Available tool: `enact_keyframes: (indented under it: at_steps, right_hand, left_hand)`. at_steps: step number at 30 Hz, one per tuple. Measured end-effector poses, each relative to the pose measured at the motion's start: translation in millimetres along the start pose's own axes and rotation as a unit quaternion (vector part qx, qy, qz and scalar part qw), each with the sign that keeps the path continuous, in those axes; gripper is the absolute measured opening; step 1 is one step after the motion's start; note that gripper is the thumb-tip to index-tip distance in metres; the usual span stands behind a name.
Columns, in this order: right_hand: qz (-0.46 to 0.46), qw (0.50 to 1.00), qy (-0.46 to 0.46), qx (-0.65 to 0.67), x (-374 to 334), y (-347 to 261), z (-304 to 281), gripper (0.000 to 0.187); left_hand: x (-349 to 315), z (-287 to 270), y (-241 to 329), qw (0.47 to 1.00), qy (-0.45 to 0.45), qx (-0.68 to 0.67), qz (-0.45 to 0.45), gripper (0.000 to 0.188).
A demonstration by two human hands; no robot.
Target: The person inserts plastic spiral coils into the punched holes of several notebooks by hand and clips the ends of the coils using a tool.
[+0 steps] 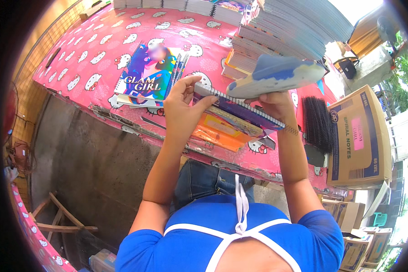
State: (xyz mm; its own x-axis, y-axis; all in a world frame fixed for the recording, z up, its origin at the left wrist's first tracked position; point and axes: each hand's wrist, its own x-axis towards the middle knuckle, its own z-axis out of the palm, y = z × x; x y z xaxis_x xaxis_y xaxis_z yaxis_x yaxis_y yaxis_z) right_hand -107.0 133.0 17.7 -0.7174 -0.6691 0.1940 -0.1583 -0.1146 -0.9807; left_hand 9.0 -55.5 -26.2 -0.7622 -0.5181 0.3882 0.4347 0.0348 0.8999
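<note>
A dark purple spiral notebook (pixel 233 106) stands on edge near the table's front, its coil running along the upper edge. My left hand (pixel 183 102) is closed on its left end, thumb on the near side. A loose tail of coil (pixel 291 130) sticks out past the right end, by my right wrist. Above the notebook, my right hand (pixel 276 103) is closed on a worn, flat blue-and-grey block (pixel 283 75) of a kind I cannot make out; most of these fingers are hidden. Below the notebook lie a yellow-orange booklet (pixel 217 131) and a dark flat strip (pixel 268 143).
Spiral notebooks with colourful covers (pixel 147 77) lie to the left on a pink patterned tablecloth (pixel 95 59). Tall paper stacks (pixel 290 31) stand at the back right. Black coils (pixel 316 122) lie beside a cardboard box (pixel 360 136) on the right. A wooden frame (pixel 61 217) stands lower left.
</note>
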Motion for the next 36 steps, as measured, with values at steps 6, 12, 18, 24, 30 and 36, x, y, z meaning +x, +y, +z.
enact_keyframes:
  at_steps: [6,12,18,24,30,36]
  right_hand:
    - [0.073,0.997,-0.009,0.011,14.8,13.7,0.6,0.053]
    - [-0.036,0.931,0.058,-0.358,-14.2,73.0,-27.2,0.057]
    - [-0.003,0.846,0.148,-0.513,-143.6,29.0,-55.7,0.058]
    - [0.111,0.742,0.202,-0.629,-256.6,56.8,-74.4,0.050]
    - [0.119,0.828,0.243,-0.492,-222.5,42.7,-48.1,0.036]
    - [-0.105,0.898,0.109,-0.413,-163.5,-12.4,34.3,0.035]
  left_hand:
    - [0.0,-9.1,-1.5,0.998,-0.006,-0.025,-0.058,0.042]
    - [8.0,-15.6,3.7,0.988,-0.056,-0.101,-0.106,0.036]
    - [39.2,-10.5,17.5,0.977,-0.186,-0.019,0.107,0.022]
    - [-17.7,-2.0,133.8,0.892,0.053,0.123,0.432,0.015]
    - [-64.5,37.8,39.9,0.953,-0.174,0.191,0.158,0.027]
    - [-75.6,36.0,16.0,0.963,-0.137,0.151,0.178,0.027]
